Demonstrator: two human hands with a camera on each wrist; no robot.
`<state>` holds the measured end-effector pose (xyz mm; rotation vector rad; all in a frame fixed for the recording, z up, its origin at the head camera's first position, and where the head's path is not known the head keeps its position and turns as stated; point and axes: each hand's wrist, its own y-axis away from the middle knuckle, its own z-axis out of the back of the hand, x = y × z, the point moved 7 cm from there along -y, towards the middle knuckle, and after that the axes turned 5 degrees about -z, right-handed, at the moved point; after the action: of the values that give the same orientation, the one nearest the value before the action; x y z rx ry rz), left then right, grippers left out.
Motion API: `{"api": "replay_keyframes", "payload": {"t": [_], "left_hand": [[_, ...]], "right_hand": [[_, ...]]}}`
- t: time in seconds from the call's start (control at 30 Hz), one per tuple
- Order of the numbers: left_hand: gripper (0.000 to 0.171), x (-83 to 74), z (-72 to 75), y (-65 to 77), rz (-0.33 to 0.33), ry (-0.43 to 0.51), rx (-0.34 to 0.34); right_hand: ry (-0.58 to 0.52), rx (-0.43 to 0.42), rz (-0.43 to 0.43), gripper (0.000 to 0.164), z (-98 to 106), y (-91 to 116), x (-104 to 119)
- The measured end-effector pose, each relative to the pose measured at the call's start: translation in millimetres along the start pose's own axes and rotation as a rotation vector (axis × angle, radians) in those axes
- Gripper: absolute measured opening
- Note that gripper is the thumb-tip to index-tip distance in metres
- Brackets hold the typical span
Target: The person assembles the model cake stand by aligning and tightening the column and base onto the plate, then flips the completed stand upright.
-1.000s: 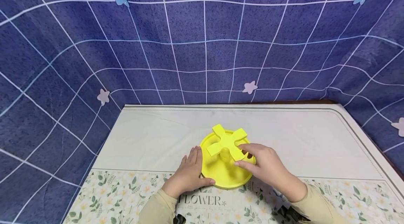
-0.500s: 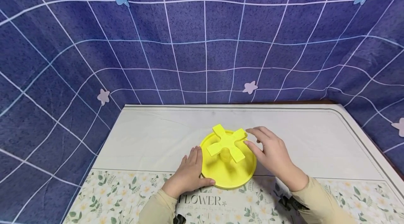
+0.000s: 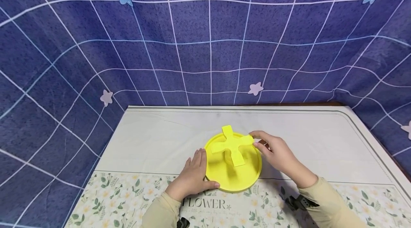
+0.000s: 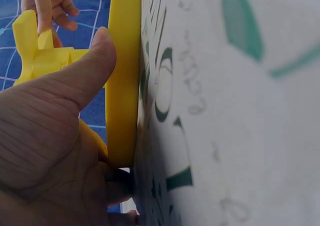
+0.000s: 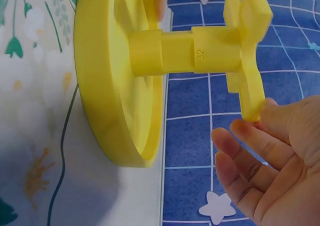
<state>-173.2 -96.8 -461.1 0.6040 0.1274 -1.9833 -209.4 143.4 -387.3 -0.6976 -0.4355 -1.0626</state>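
On the table sits a round yellow base [image 3: 247,176] with a raised rim. A yellow post [image 5: 177,51], marked "32", rises from it and carries a four-armed cross knob [image 3: 232,146]. My left hand [image 3: 190,178] holds the base at its left side, fingers along the rim and thumb at the front edge. In the left wrist view the thumb of that left hand [image 4: 45,116] lies against the rim. My right hand [image 3: 279,155] pinches the tip of the knob's right arm between thumb and forefinger. The other fingers of the right hand [image 5: 285,156] hang below, touching nothing.
A white cloth with a flowered front band and the word "FLOWER" [image 3: 205,204] covers the table [image 3: 160,142]. Behind and at both sides hangs a blue curtain [image 3: 192,56] with a white grid and stars.
The cross knob has turned counterclockwise a little. My right hand has shifted from the knob's front-right arm to the back-right one. My left hand has stayed on the rim.
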Motion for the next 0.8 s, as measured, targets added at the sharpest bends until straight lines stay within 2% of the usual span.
{"api": "replay_keyframes", "payload": {"t": [0.17, 0.33, 0.8], "left_hand": [[0.117, 1.6, -1.5, -0.9, 0.000, 0.002, -0.002], [0.118, 2.0, -2.1, -1.5, -0.001, -0.007, -0.003], [0.117, 2.0, -3.7, -2.0, -0.003, -0.007, 0.013]], "right_hand": [[-0.054, 0.021, -0.047, 0.025, 2, 10, -1], [-0.077, 0.017, -0.056, 0.026, 1, 18, 3], [-0.052, 0.042, -0.047, 0.036, -14, 27, 23]]}}
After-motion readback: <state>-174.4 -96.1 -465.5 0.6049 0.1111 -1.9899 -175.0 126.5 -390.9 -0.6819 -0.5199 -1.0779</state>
